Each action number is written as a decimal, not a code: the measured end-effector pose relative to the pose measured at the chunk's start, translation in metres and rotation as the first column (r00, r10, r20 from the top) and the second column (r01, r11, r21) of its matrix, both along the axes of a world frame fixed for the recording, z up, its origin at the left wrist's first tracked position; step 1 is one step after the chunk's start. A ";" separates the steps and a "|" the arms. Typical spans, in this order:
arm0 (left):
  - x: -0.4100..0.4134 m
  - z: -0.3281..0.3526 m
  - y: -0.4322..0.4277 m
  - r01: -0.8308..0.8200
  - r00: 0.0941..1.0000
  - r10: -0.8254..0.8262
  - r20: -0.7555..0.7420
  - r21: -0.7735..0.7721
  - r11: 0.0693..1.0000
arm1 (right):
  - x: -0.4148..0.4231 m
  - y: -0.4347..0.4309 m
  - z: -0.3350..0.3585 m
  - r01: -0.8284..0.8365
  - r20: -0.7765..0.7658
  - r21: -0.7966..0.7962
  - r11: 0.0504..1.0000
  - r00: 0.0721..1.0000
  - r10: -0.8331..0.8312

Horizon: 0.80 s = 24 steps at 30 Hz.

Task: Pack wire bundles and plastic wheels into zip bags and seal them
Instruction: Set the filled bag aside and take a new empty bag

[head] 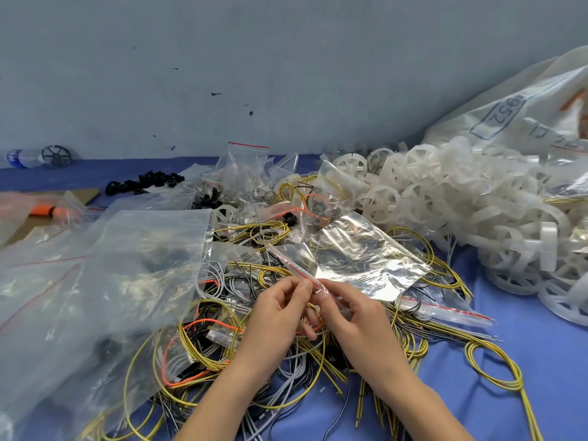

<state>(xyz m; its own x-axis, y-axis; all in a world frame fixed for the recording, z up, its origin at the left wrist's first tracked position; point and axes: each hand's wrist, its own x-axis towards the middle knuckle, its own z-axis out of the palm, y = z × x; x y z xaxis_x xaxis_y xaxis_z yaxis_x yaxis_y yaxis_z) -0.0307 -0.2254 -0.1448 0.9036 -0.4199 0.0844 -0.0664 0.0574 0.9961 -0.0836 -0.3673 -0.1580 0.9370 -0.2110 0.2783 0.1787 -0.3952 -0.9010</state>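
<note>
While left hand [280,313] and right hand [353,316] both pinch red-striped zip edge of small clear plastic zip bag [366,253] at centre, bag fans flat toward 1 o'clock, seemingly empty. Likely parting mouth: roll lips apart evenly. Beneath hands, yellow looped wire bundles [194,351]; white spoked plastic wheels [445,192] heaped at 2 o'clock.

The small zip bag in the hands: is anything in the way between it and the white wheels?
Nothing visible blocks it. The left hand and right hand pinch the zip bag at its red strip; the white wheels pile up to its right, only flat yellow wire loops lying between.
</note>
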 end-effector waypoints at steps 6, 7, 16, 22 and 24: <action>-0.001 0.001 -0.002 -0.007 1.000 0.006 -0.010 -0.021 1.000 | -0.003 0.001 0.003 0.005 0.044 -0.006 1.000 0.999 -0.005; -0.001 0.001 -0.002 -0.010 1.000 0.010 -0.012 -0.025 1.000 | -0.003 0.001 0.003 0.007 0.042 -0.001 1.000 0.999 -0.007; -0.002 0.001 -0.002 -0.010 1.000 0.010 -0.012 -0.027 1.000 | -0.003 0.000 0.001 0.018 0.020 -0.033 0.999 1.000 -0.017; -0.002 0.001 -0.002 -0.009 1.000 0.008 -0.020 -0.041 0.999 | -0.004 0.001 0.001 0.007 0.043 -0.012 1.000 0.999 -0.006; -0.001 0.001 -0.002 -0.020 1.000 0.019 -0.025 -0.045 0.999 | -0.003 0.001 0.001 0.001 0.050 -0.010 1.000 0.999 -0.001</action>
